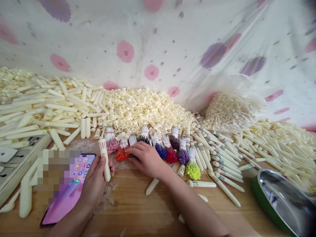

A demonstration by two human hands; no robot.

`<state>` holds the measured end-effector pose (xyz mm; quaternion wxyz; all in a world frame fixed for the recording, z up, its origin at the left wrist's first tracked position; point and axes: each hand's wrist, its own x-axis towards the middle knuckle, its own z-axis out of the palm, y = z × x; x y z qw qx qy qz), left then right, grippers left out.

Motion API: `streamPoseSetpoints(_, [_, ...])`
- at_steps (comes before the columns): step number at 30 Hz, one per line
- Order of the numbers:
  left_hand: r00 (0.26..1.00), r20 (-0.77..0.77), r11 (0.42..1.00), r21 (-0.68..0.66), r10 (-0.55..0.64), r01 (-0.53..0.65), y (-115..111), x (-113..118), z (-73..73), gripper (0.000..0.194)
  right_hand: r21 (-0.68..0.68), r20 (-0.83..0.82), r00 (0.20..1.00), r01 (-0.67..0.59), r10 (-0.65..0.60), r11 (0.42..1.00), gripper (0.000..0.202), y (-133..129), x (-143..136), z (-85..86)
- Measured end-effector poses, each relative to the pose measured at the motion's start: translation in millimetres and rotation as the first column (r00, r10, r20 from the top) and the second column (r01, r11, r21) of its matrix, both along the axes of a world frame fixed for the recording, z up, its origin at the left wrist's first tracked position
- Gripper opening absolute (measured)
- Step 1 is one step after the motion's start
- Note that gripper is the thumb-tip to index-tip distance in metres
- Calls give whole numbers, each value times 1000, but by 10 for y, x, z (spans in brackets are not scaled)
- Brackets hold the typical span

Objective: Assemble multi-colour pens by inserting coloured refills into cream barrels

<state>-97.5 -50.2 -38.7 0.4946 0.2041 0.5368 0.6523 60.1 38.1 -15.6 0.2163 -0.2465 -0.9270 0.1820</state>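
My left hand is closed around a cream multicolour pen barrel, held nearly upright with its slotted collar at the top. My right hand is over the row of ink refill bundles, its fingertips drawn together beside the orange refill bundle. What they pinch, if anything, is too small to make out. To its right stand a blue refill bundle, a red refill bundle, a purple refill bundle and a yellow refill bundle. A pink refill bundle stands left.
Behind the bundles rises a heap of slotted collars; barrels pile up left. Filled pens lie right, near a clear bag of small parts and a green-sided metal bowl. A phone lies beside my left forearm.
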Motion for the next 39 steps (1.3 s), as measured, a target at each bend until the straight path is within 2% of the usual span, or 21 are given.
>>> streamPoseSetpoints(3, [999,-45,999,-47,24,-27,25,-8,-18,32,186,111,993,-62,41,981,22,-3,-156,-103])
streamPoseSetpoints(6, [997,-69,994,-102,24,-31,31,-12,-54,36,246,170,985,-54,12,968,17,11,-264,-172])
streamPoseSetpoints(10, [997,-69,993,-116,-26,18,29,-9,-104,34,223,190,981,-18,-25,975,10,12,-313,-244])
streamPoseSetpoints(15, [994,-77,992,-108,-78,69,38,-18,-163,35,116,54,997,53,-60,992,10,3,-281,-268])
streamPoseSetpoints(17, [994,-72,992,-103,-77,69,41,-24,-180,34,99,9,1000,20,-21,995,14,-4,-262,-260])
streamPoseSetpoints(19, [993,-92,994,-96,-70,61,40,-32,-190,34,120,-30,997,-68,73,990,18,-34,-240,-241])
streamPoseSetpoints(22, [979,-199,995,-94,-50,32,30,-48,-189,31,179,-94,969,-208,227,962,24,-119,-180,-166])
streamPoseSetpoints(24, [967,-247,994,-96,-66,44,17,-54,-171,30,168,-194,947,-224,255,960,24,-165,-109,-73])
streamPoseSetpoints(25, [964,-248,993,-97,-96,74,9,-52,-157,29,124,-273,938,-185,213,975,23,-172,-61,-17])
streamPoseSetpoints(26, [962,-236,988,-98,-138,117,-1,-47,-140,29,47,-368,922,-109,119,993,21,-164,-6,40])
streamPoseSetpoints(27, [958,-218,981,-96,-186,168,-13,-39,-122,28,-64,-476,879,-1,-29,998,19,-142,56,96])
streamPoseSetpoints(28, [951,-199,970,-93,-237,223,-25,-28,-105,28,-218,-558,803,102,-210,971,17,-107,123,147])
streamPoseSetpoints(29, [940,-185,958,-86,-286,274,-38,-16,-90,28,-379,-620,685,165,-382,911,14,-64,192,190])
streamPoseSetpoints(30, [927,-179,944,-77,-331,322,-52,-3,-77,29,-507,-659,560,161,-501,847,12,-19,260,225])
streamPoseSetpoints(32, [892,-186,911,-69,-413,407,-76,15,-64,30,-658,-650,436,84,-622,748,11,56,379,270])
streamPoseSetpoints(33, [870,-200,892,-72,-451,446,-86,20,-61,30,-694,-637,418,55,-648,718,11,78,424,284])
streamPoseSetpoints(35, [822,-237,854,-85,-518,514,-102,21,-59,30,-726,-612,437,22,-659,687,11,93,481,305])
streamPoseSetpoints(39, [760,-288,806,-84,-583,586,-111,9,-43,30,-757,-561,538,-25,-629,653,9,73,513,348])
